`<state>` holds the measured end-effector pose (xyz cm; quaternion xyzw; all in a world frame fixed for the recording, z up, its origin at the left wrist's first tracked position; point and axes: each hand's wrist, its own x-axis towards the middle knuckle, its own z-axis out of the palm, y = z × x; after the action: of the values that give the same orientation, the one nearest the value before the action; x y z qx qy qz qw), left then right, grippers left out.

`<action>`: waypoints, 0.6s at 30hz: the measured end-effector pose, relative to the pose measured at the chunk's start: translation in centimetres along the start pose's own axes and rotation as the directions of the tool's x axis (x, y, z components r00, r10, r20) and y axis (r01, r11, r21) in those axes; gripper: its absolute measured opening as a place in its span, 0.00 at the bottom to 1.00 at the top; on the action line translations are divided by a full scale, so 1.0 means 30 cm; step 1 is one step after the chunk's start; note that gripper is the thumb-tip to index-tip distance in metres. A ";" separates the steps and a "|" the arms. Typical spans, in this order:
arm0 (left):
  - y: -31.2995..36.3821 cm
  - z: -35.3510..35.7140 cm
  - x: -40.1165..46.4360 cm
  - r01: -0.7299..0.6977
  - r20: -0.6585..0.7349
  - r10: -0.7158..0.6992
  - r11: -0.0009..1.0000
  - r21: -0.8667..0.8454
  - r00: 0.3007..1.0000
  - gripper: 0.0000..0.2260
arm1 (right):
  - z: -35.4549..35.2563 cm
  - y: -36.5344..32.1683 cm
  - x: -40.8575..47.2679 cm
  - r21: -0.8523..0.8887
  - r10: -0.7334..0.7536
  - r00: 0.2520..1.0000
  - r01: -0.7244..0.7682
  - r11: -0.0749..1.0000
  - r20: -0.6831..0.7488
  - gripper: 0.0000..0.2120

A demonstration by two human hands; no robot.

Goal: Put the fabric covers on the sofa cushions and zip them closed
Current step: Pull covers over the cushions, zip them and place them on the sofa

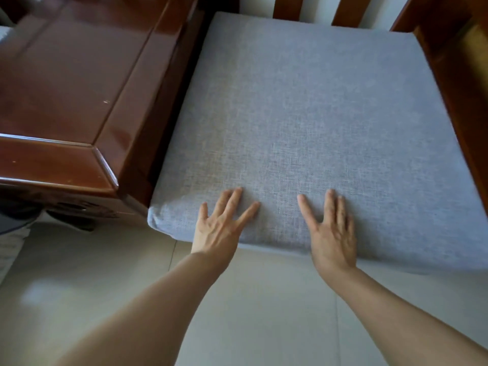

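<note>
Your fingers (232, 200) are straight and spread, flat on the fabric, pinching nothing. That goes for both: your left hand (220, 225) sits near the front-left corner, your right hand (334, 233) just to its right, a bare strip of cloth between them. Palms lie down at the front edge, wrists hanging over the lip.

Under them is the sofa cushion (317, 114), already inside its grey fabric cover (383, 180). The weave looks smooth and taut across the top, with slight puckering only at the front-left corner. The cushion lies flat on the seat of the wooden sofa frame (454, 83), back slats showing beyond it, front edge overhanging the pale tiled floor (250, 313). A glossy wooden side table (66, 83) stands right beside its left edge.

Progress, as a judgement: this one looks covered and seated; you seem to be patting or nudging it into place. No zipper shows, so I cannot tell whether it is closed; it may be on a hidden edge. No other cushions or loose covers are in view, so what remains cannot be told.
</note>
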<state>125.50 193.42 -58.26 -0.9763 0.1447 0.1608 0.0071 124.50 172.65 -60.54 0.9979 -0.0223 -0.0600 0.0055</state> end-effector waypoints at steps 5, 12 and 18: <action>0.030 0.024 0.049 0.031 0.020 -0.032 0.999 0.025 0.999 0.43 | 0.002 0.020 0.039 -0.039 -0.045 0.997 0.048 0.998 0.057 0.38; 0.043 -0.012 0.047 0.043 0.025 -0.043 0.999 -0.008 0.999 0.42 | -0.002 0.036 0.044 -0.025 -0.074 0.994 0.076 0.997 0.083 0.46; 0.133 -0.015 -0.085 -0.013 0.129 0.014 1.000 -0.006 0.992 0.47 | -0.036 0.374 -0.107 -0.167 0.422 0.852 -0.388 0.906 0.311 0.54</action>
<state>122.21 190.29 -56.89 -0.9629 0.1500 0.2240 0.0128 120.95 161.61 -58.94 0.9436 -0.2296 -0.2299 0.0631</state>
